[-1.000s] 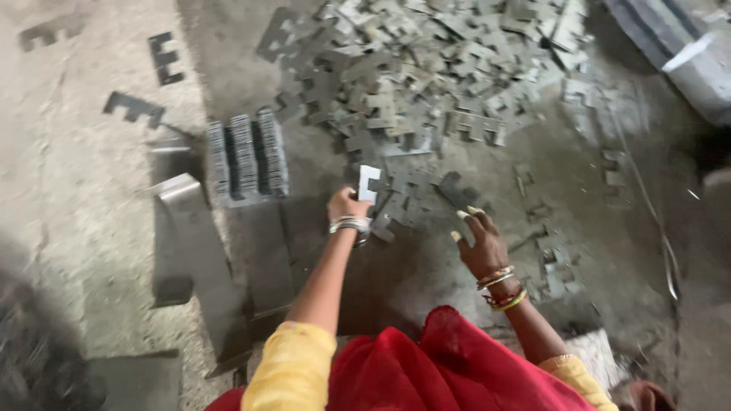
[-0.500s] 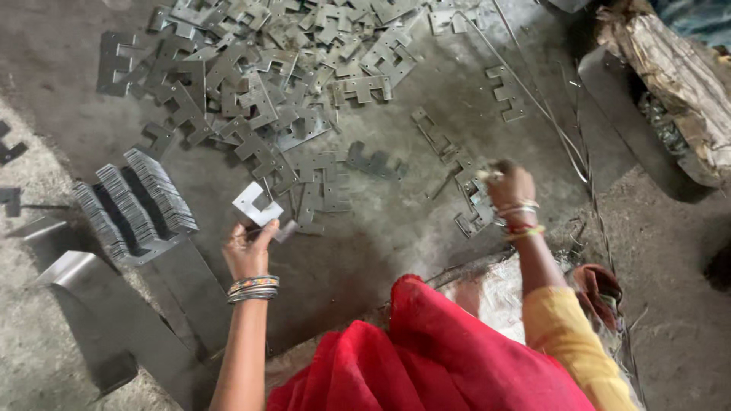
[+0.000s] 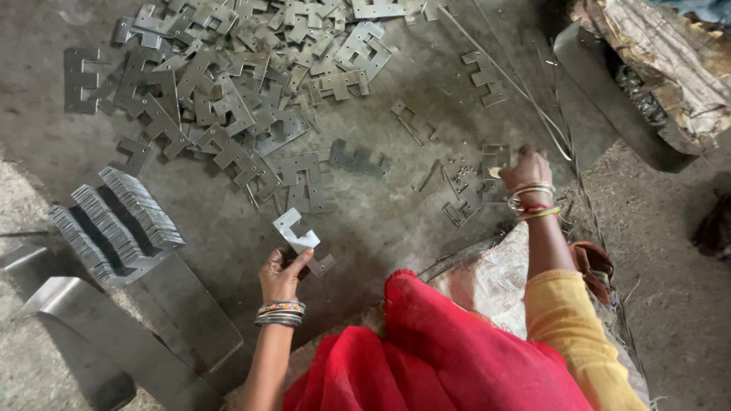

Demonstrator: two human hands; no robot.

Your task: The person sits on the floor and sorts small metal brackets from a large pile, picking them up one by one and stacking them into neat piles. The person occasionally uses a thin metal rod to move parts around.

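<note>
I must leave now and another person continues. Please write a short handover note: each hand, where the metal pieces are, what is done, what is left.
Left hand: holds flat E-shaped metal pieces raised above the floor.
Right hand: reaches down among small scattered pieces; grip unclear.
Done: neat stack of pieces stands on edge at left.
Left: large loose pile on the floor ahead, unsorted.

Dull grey stamped metal plates (image 3: 228, 84) scattered on a dark grey concrete floor (image 3: 396, 221), a paler silver-grey plate (image 3: 298, 234) in the left hand (image 3: 280, 275), multicoloured bangles (image 3: 280, 312), a red cloth (image 3: 434, 358), a mustard-yellow sleeve (image 3: 563, 320), and a white printed sack (image 3: 487, 281).
</note>
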